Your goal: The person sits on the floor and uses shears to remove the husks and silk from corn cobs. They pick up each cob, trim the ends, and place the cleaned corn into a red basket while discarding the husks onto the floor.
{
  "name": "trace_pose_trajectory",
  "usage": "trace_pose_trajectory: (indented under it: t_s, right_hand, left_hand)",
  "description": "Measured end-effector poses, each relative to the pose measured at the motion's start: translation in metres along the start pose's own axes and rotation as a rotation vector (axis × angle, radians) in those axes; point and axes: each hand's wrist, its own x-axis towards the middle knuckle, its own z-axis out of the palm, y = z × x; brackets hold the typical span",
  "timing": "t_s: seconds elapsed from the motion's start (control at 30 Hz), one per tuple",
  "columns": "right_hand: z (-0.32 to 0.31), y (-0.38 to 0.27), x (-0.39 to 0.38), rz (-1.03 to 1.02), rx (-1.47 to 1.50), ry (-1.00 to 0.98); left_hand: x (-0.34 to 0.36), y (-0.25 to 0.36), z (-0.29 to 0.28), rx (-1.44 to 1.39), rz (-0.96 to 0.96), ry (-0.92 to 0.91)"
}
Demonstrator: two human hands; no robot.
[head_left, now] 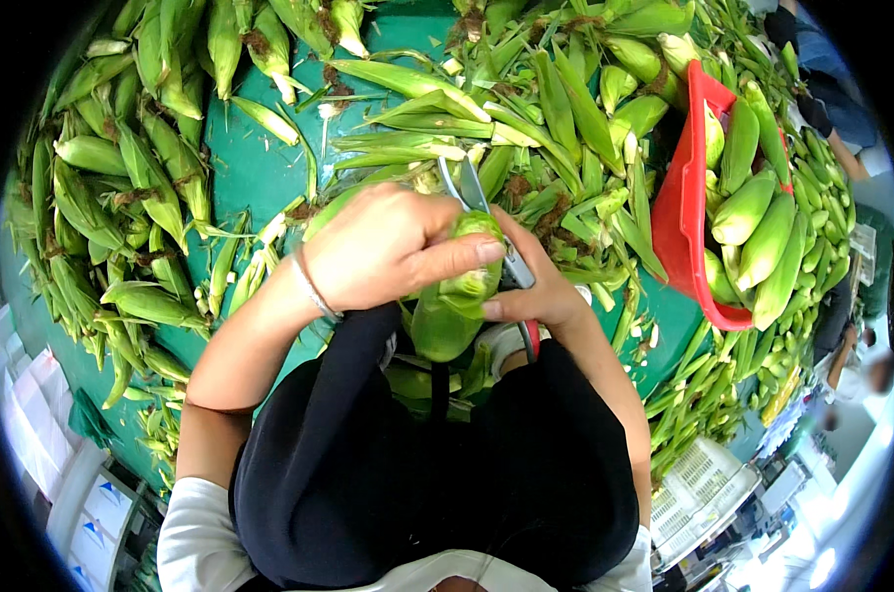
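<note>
My left hand (383,242) is closed around a green ear of corn (445,326) in its husk, held upright above my lap. The cut, pale-ringed end of the ear faces me, with my left thumb lying across it. In my right hand (546,286) is a pair of pruning shears (471,184), its grey blades parted and pointing away beyond the ear. A bit of red handle shows below my right palm. My right thumb rests against the side of the corn.
A large heap of unhusked corn (131,197) lies at the left. Loose husk leaves (417,123) cover the green surface (260,183) ahead. At the right, a red basket (682,197) holds several ears, with more corn beyond. A white crate (699,493) stands lower right. Other people (837,138) are at the far right.
</note>
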Motion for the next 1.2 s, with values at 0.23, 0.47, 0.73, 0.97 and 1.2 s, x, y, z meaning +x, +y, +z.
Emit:
trace_pose_trajectory:
  t_s: [0.23, 0.47, 0.73, 0.97, 1.2]
  right_hand:
    - [-0.019, 0.024, -0.004, 0.264, 0.311, 0.034]
    - [0.004, -0.001, -0.005, 0.263, 0.278, 0.263]
    - [-0.018, -0.026, -0.042, -0.155, -0.599, 0.394]
    - [-0.099, -0.152, -0.128, -0.734, -1.377, 1.084]
    - [-0.189, -0.12, -0.142, -0.255, -0.972, 1.548]
  left_hand:
    - [-0.019, 0.004, 0.018, -0.782, -0.173, 0.032]
    - [-0.014, -0.011, 0.018, -0.8, -0.247, 0.247]
    - [0.023, -0.051, 0.01, -0.691, -0.103, 0.627]
    - [0.019, -0.154, -0.033, -0.52, -0.264, 0.702]
    - [0.089, -0.202, -0.026, -0.103, -0.153, 0.746]
